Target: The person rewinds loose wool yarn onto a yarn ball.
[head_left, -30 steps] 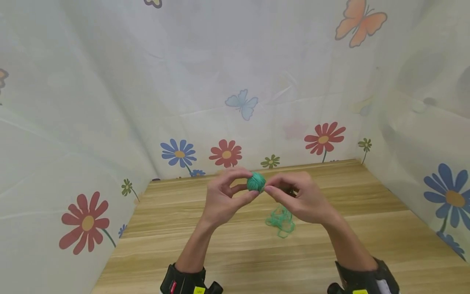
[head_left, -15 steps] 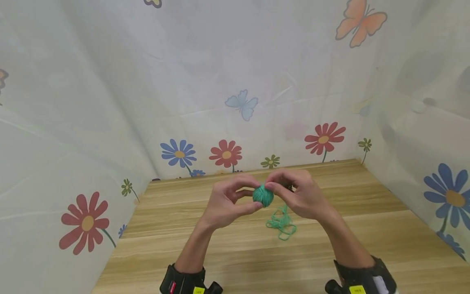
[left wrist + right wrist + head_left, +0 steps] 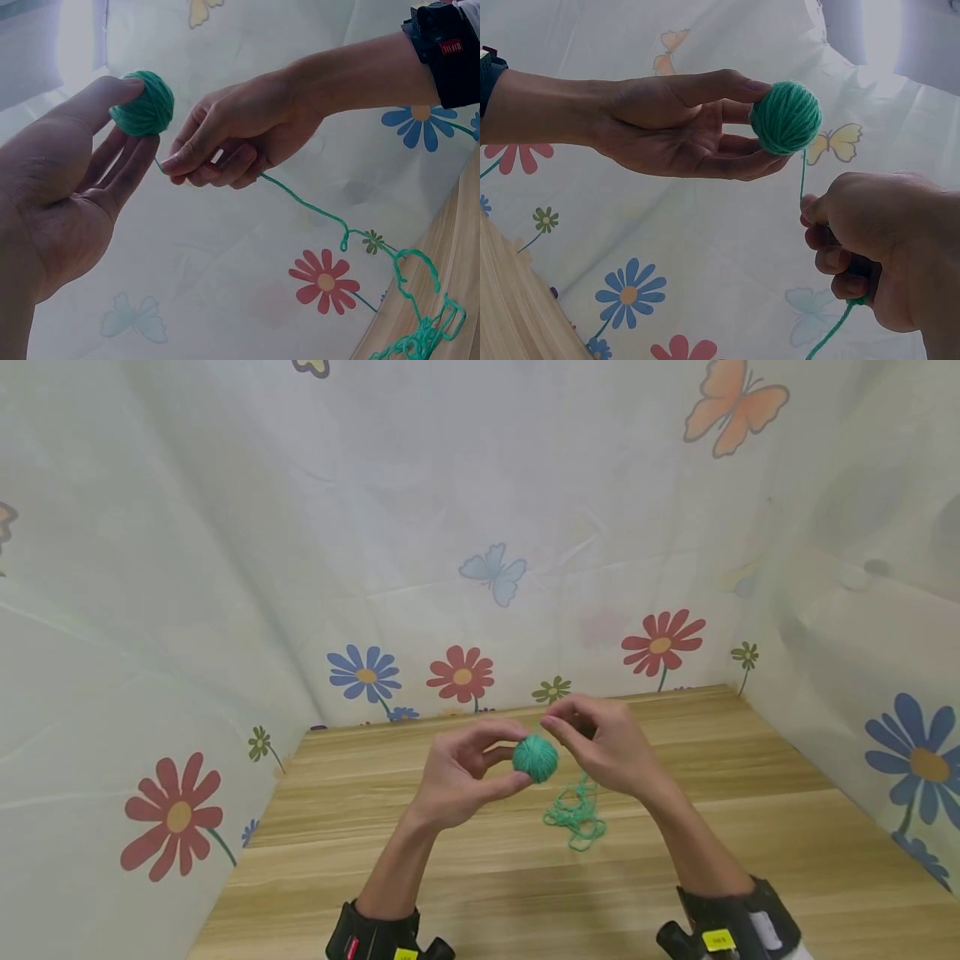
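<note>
My left hand [image 3: 457, 777] grips a small green ball of yarn [image 3: 536, 758] between thumb and fingertips, above the table. To its right, my right hand [image 3: 607, 743] pinches the yarn strand [image 3: 803, 176] between thumb and forefinger, a short way off the ball. In the right wrist view that strand runs taut from the ball to the fingertips, and the other fingers are curled in. From the back of the right hand the strand trails down to a loose heap of green yarn [image 3: 576, 814] on the table, as the left wrist view shows.
The wood-grain table [image 3: 465, 885] reaches back to a pale curtain [image 3: 390, 527] printed with flowers and butterflies, which also stands along both sides. Each wrist wears a black strap [image 3: 738, 918].
The yarn ball moved slightly right and down, then stayed about there. The right hand went from the ball's right side to over its top, then drew a little away with the strand.
</note>
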Demonstrator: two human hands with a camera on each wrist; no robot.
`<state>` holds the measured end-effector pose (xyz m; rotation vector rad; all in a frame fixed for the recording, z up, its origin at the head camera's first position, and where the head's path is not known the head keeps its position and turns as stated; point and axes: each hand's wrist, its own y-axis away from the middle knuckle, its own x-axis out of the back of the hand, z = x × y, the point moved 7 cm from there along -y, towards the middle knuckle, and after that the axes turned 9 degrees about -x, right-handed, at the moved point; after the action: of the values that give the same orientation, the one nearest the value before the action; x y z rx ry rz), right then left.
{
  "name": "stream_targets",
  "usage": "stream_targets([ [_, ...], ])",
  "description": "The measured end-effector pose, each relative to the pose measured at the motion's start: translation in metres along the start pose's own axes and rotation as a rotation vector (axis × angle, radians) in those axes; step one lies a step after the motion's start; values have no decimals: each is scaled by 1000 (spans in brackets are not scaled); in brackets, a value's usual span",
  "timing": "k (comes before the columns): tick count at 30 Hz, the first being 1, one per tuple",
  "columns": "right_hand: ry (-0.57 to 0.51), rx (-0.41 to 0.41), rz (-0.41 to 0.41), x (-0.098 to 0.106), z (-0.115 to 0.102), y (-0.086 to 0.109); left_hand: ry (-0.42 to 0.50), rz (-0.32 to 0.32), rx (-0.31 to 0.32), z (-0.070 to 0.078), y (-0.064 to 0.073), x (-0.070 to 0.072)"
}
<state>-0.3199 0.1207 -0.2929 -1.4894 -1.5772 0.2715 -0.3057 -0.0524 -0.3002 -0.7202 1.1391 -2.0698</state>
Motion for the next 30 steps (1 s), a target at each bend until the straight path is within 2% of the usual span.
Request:
stream_targets([
  [5,17,1,-97,-8,-1,1,-40,76,-28,2,-1,7],
  [11,-30,100,-247,-21,-14,5,-158,172,-56,2,0,16],
  [16,-70,127,-296,-22,-23,8,-252,219,-49,0,0,21],
  [24,-147,127,-279,-6,-39,12,-280,206,-13,-4,2,20],
  [30,-187,171,-253,0,-45,13,-219,135,34,-2,-1,12],
])
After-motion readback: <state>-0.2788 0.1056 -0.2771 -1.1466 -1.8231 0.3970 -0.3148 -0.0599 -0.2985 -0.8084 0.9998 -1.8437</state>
